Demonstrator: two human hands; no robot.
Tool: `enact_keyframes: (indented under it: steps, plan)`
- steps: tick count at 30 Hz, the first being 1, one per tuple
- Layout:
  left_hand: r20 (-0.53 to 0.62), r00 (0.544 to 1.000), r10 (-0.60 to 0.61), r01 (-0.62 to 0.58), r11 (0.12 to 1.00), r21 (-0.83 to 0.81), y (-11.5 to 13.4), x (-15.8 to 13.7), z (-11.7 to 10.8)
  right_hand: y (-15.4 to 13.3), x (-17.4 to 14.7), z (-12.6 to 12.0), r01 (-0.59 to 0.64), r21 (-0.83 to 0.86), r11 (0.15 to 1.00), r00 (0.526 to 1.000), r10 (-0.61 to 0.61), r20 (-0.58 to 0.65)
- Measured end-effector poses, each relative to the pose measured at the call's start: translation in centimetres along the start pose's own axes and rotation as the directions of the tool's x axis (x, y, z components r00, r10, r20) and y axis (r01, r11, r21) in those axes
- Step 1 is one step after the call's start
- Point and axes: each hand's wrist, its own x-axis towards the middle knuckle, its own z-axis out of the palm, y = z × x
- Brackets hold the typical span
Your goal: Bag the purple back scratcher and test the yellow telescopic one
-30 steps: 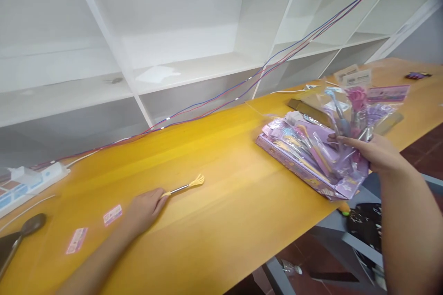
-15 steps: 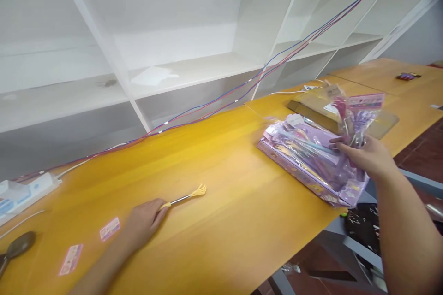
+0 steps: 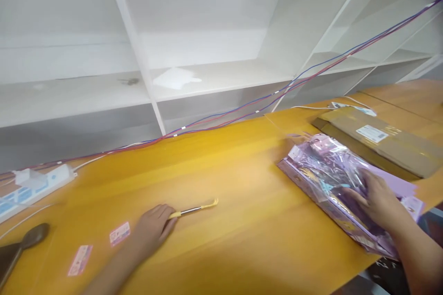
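Note:
At the left centre of the table, my left hand point(image 3: 154, 226) is closed round the handle of a small yellow back scratcher point(image 3: 194, 210). Its metal shaft and hand-shaped tip point right, just over the tabletop. On the right, my right hand point(image 3: 377, 200) reaches into a purple display box point(image 3: 325, 207), fingers curled round clear plastic packets point(image 3: 346, 166). More plastic-wrapped pieces, some yellow and light blue, lie in the box; the hand hides part of them. Two small pink-and-white cards point(image 3: 119, 233) lie beside my left forearm.
A flat cardboard box point(image 3: 384, 136) lies behind the purple box. At the left are a white power strip point(image 3: 44, 189) and a dark spoon-shaped item point(image 3: 34, 236). Red and blue cables point(image 3: 221, 117) run along the white shelving point(image 3: 221, 76) behind the wooden table point(image 3: 221, 253).
My right hand has lowered the packets from above the purple box into it. The back scratcher has turned in my left hand, its tip now seen edge-on. The view has shifted.

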Motion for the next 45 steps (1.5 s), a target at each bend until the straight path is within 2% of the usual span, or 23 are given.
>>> enact_keyframes:
  steps: [3, 5, 7, 9, 12, 14, 16, 18, 22, 24, 26, 27, 29, 31, 32, 36, 40, 45]
  plan:
    - [-0.046, 0.999, 0.007, -0.005, 0.999, 0.035, 0.3, -0.1, -0.1, 0.5, -0.6, 0.9, 0.154, 0.012, 0.988, 0.987, -0.153, -0.043]
    - [-0.070, 0.998, 0.003, 0.000, 0.999, 0.048, 0.5, -0.1, -0.2, 0.4, -1.0, 1.5, 0.168, -0.048, 0.985, 0.985, -0.170, -0.028]
    - [-0.086, 0.996, -0.002, 0.006, 0.999, 0.043, 0.7, -0.1, -0.3, -0.5, -1.3, 1.7, 0.117, -0.127, 0.985, 0.993, -0.119, -0.015]
    - [-0.096, 0.995, -0.002, 0.005, 1.000, 0.028, 0.7, -0.1, -0.3, -2.1, -1.6, 1.3, 0.018, -0.207, 0.978, 1.000, -0.016, 0.013]
    - [-0.091, 0.996, -0.002, 0.002, 1.000, 0.000, 0.5, 0.0, -0.4, -5.2, -1.9, -0.1, -0.136, -0.299, 0.944, 0.986, 0.157, 0.047]
    - [-0.076, 0.997, -0.003, 0.001, 1.000, -0.021, 0.3, 0.0, -0.4, -6.9, -2.1, -1.1, -0.184, -0.332, 0.925, 0.979, 0.202, 0.022]
    - [-0.075, 0.997, -0.003, 0.000, 0.999, -0.040, 0.1, 0.0, -0.5, -7.9, -2.2, -1.9, -0.184, -0.353, 0.918, 0.983, 0.174, -0.061]
    - [-0.077, 0.997, -0.004, 0.000, 0.999, -0.054, -0.1, 0.1, -0.5, -8.2, -2.3, -2.3, -0.130, -0.343, 0.930, 0.989, 0.097, -0.111]
    - [-0.073, 0.997, -0.006, 0.000, 0.997, -0.083, -0.3, 0.3, -0.6, -7.6, -2.1, -2.1, 0.075, -0.256, 0.964, 0.997, -0.069, 0.032]
    - [-0.073, 0.997, -0.016, 0.009, 0.996, -0.091, -0.3, 0.4, -0.7, -7.2, -1.9, -2.0, 0.081, -0.237, 0.968, 0.997, -0.078, 0.023]
    - [-0.064, 0.998, -0.026, 0.020, 0.996, -0.091, -0.3, 0.4, -0.7, -6.9, -1.4, -2.0, -0.024, -0.210, 0.977, 0.999, 0.014, -0.047]
    - [-0.060, 0.998, -0.035, 0.030, 0.996, -0.088, -0.3, 0.4, -0.7, -6.8, -1.1, -2.1, -0.093, -0.185, 0.978, 0.996, 0.088, -0.034]
    - [-0.058, 0.997, -0.055, 0.050, 0.996, -0.078, -0.2, 0.4, -0.7, -6.6, -0.4, -2.4, -0.202, -0.143, 0.969, 0.970, 0.218, 0.103]
    - [-0.065, 0.995, -0.074, 0.069, 0.995, -0.067, -0.2, 0.4, -0.6, -6.8, 0.1, -2.7, -0.233, -0.130, 0.964, 0.934, 0.259, 0.247]
    - [-0.068, 0.994, -0.081, 0.077, 0.995, -0.063, -0.2, 0.4, -0.5, -7.0, 0.1, -2.9, -0.227, -0.127, 0.966, 0.930, 0.254, 0.266]
    - [-0.062, 0.992, -0.107, 0.104, 0.993, -0.058, -0.2, 0.6, -0.4, -9.1, -1.3, -3.5, -0.161, -0.087, 0.983, 0.961, 0.176, 0.212]
    - [-0.036, 0.991, -0.129, 0.126, 0.990, -0.069, -0.5, 0.9, -0.6, -13.0, -3.9, -4.0, -0.082, -0.025, 0.996, 0.980, 0.085, 0.178]
    - [-0.002, 0.988, -0.156, 0.155, 0.983, -0.098, -0.6, 1.1, -1.2, -17.9, -5.4, -4.3, 0.018, -0.058, 0.998, 0.996, -0.012, 0.088]
